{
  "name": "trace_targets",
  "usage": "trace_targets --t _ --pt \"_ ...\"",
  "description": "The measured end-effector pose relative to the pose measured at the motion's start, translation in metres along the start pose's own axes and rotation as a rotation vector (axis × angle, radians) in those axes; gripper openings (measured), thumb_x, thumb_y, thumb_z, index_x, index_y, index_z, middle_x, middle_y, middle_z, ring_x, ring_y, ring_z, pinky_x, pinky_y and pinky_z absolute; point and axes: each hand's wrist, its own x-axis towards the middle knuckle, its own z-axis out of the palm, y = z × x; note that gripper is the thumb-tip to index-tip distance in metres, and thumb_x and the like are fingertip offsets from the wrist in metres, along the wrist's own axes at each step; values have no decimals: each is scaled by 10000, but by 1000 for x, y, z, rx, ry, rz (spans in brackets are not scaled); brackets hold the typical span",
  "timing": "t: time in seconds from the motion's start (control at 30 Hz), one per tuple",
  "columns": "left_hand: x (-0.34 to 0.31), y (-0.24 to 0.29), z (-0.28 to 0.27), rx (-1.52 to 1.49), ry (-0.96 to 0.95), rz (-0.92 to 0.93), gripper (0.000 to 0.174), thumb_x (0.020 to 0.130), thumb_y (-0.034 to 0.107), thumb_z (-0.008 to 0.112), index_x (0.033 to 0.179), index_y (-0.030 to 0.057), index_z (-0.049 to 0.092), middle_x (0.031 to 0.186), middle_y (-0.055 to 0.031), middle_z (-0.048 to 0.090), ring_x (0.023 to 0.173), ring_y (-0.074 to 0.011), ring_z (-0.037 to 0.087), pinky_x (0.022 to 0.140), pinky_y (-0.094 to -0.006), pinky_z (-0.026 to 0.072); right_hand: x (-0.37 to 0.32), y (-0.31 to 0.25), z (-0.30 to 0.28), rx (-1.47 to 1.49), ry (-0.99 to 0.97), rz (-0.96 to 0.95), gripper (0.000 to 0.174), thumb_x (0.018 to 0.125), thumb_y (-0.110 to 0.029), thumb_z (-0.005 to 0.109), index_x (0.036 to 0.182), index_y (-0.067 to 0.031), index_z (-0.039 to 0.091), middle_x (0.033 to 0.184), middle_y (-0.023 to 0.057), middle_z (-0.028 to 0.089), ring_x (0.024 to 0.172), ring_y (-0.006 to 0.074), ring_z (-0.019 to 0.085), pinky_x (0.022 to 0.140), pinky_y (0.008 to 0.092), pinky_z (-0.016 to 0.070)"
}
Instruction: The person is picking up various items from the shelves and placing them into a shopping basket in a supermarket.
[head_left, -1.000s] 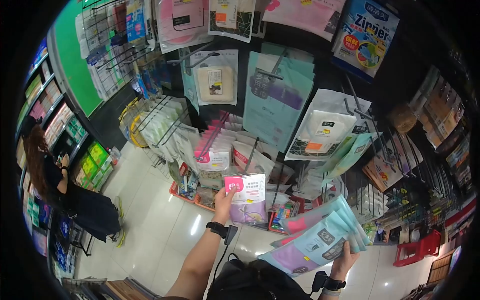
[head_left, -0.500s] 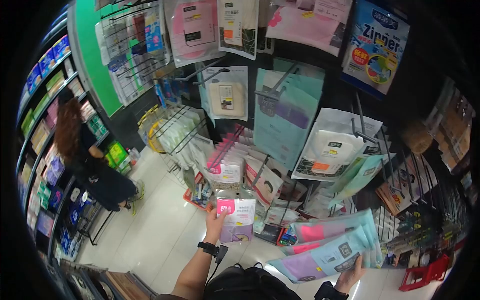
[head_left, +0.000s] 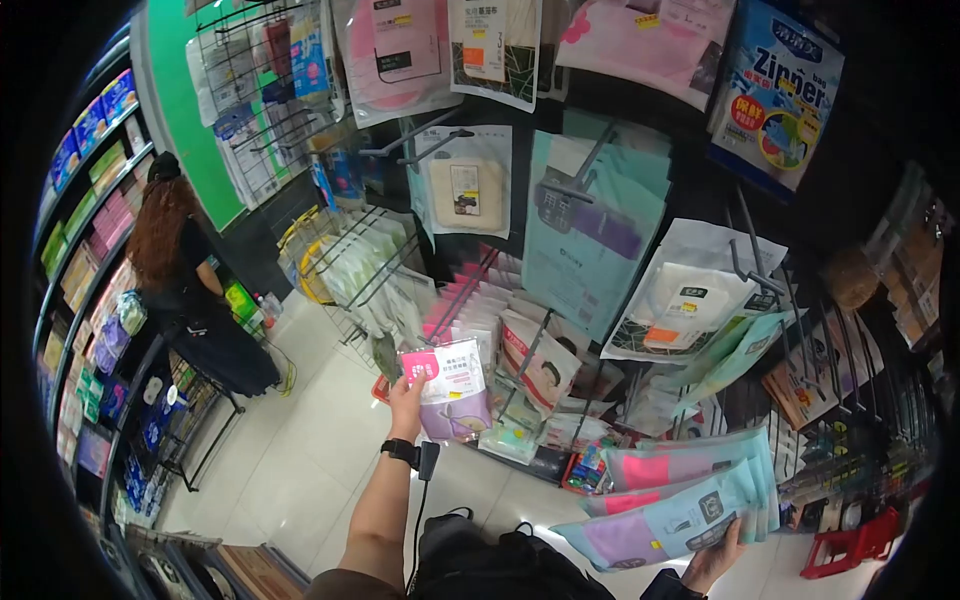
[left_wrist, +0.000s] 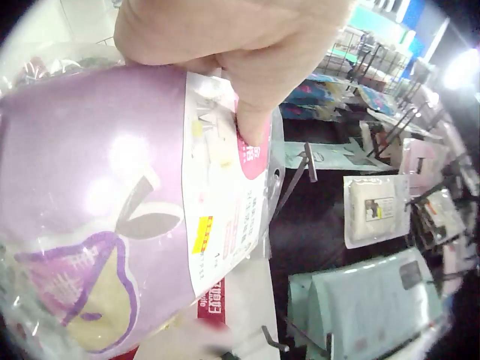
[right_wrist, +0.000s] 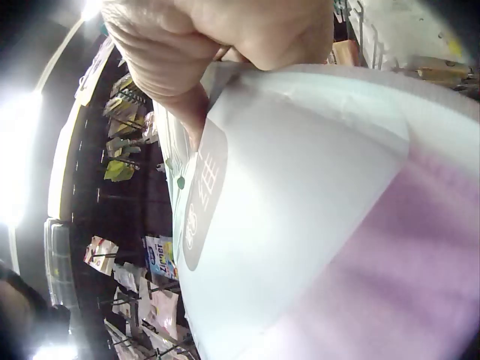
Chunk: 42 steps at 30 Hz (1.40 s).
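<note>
My left hand point(head_left: 405, 407) pinches a clear packet point(head_left: 455, 415) by its edge, the thumb lying on the pink part of its label. Inside the packet is a folded purple cloth with a fruit print, plain in the left wrist view point(left_wrist: 97, 172). At lower right my right hand point(head_left: 715, 555) grips several light-blue packets point(head_left: 690, 515) in a fanned stack. Purple shows through the front packet and bright pink through those behind it. The right wrist view has the thumb pressed on the front packet point(right_wrist: 300, 172), beside its grey label.
Ahead stands a dark display wall with metal hooks holding teal packets point(head_left: 590, 230), white cloth packets point(head_left: 685, 300) and a row of pink-topped packets point(head_left: 465, 315). A person point(head_left: 185, 280) stands at the left shelves. A red stool point(head_left: 850, 545) is at lower right.
The left hand has lifted its packet up and left, off from where it hung below the hooks. The right hand still holds its stack. The person at left has turned toward the shelves.
</note>
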Motion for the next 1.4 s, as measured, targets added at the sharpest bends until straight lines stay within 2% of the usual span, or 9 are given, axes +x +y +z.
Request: trace_targets --t 0.7,0.8,0.83,0.93,1.03,1.1,1.17,1.33,1.4 --pt "117 -42 -18 162 -346 69 150 855 115 576 957 5 582 843 -10 609 741 -86 512 692 -244 416 -156 23 71 20 199 -134 412 874 -154 560 1235 -4 431 1146 124 551 986 220 574 830 350 494" --pt "113 -23 -14 217 -401 150 289 830 124 590 1085 -1 537 985 -67 588 885 -133 514 801 -282 409 -180 23 75 235 219 -49 327 863 -134 575 1165 -39 492 1116 85 581 995 209 569 851 368 478" --pt "123 -47 -23 363 -329 241 415 816 159 620 1168 -5 472 1127 -119 527 1013 -192 483 891 -329 374 -184 30 68 261 288 -62 304 863 -121 571 1151 -42 513 1108 73 593 994 200 573 876 363 464" --pt "97 -43 -27 686 81 463 435 813 280 645 1093 -13 489 1050 -142 518 934 -243 490 839 -339 380 -191 49 58 520 318 46 287 847 -112 581 1117 -21 551 1095 112 607 988 230 589 905 381 464" --pt "42 -15 -20 757 -79 516 344 852 254 599 1047 -14 505 996 -122 549 887 -215 516 801 -332 401 -201 80 21 659 299 139 273 834 -99 567 1093 -12 559 1067 146 613 928 253 617 867 404 495" --pt "13 -7 -9 438 -752 98 256 906 208 518 1032 -13 499 959 -100 576 859 -192 541 787 -312 414 -211 81 47 660 171 199 265 826 -109 539 1064 3 565 1044 169 617 883 271 632 833 419 516" --pt "-14 7 16 385 -1085 -72 248 946 215 445 1066 1 478 971 -98 588 899 -180 565 821 -290 425 -217 93 39 641 200 329 263 826 -111 522 1056 8 567 1039 171 618 880 274 633 823 423 520" --pt "-57 62 75 122 -1419 -500 396 960 359 381 1136 26 502 1121 -105 569 1026 -153 533 891 -285 402 -217 110 52 489 225 445 258 826 -101 498 1042 20 569 1023 180 619 878 281 633 815 429 523" --pt "-67 78 85 126 -1639 -856 472 958 406 354 1221 27 453 1179 -96 530 1062 -154 511 917 -285 388 -220 109 59 394 243 422 254 826 -94 493 1038 24 570 1016 185 619 880 284 632 817 431 522"
